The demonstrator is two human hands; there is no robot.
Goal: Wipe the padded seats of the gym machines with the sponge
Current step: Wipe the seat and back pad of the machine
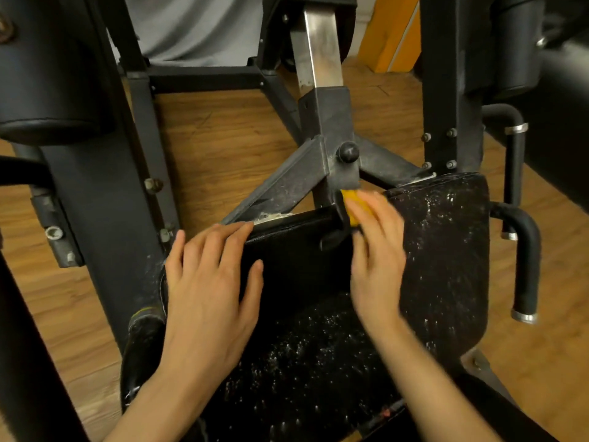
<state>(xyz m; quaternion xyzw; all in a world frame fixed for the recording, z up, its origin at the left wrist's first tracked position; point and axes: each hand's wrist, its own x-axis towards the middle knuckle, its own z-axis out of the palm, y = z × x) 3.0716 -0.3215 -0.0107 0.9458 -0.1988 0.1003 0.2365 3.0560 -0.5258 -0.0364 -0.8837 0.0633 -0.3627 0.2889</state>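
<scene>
The black padded seat (446,250) of a gym machine fills the lower centre of the head view. Its surface is speckled with white foam or droplets, densest on the right half and along the near edge; a dark, cleaner-looking patch lies at the far left, between the two hands.

The left hand (207,288) rests flat on the seat's far left corner, fingers straight and slightly spread, fingertips reaching the seat's back edge. It holds nothing.

The right hand (376,250) is motion-blurred at the seat's far edge, near the centre. Its fingers lie over a yellow sponge (352,207), pressing it against the seat where the pad meets the frame. Only a small yellow strip of the sponge shows beyond the fingertips; whether the thumb curls beneath it cannot be told.

Just behind the sponge stands the machine's dark steel post (331,122), with a black adjustment knob (348,152) on its side and a bare metal inner tube (320,49) rising from it. White residue marks the angled brace (280,186) running left from the post.

A black handle (526,266) with a chrome end cap stands just right of the seat. A black roller pad (47,74) hangs at upper left. The floor (223,132) is wood-patterned.
</scene>
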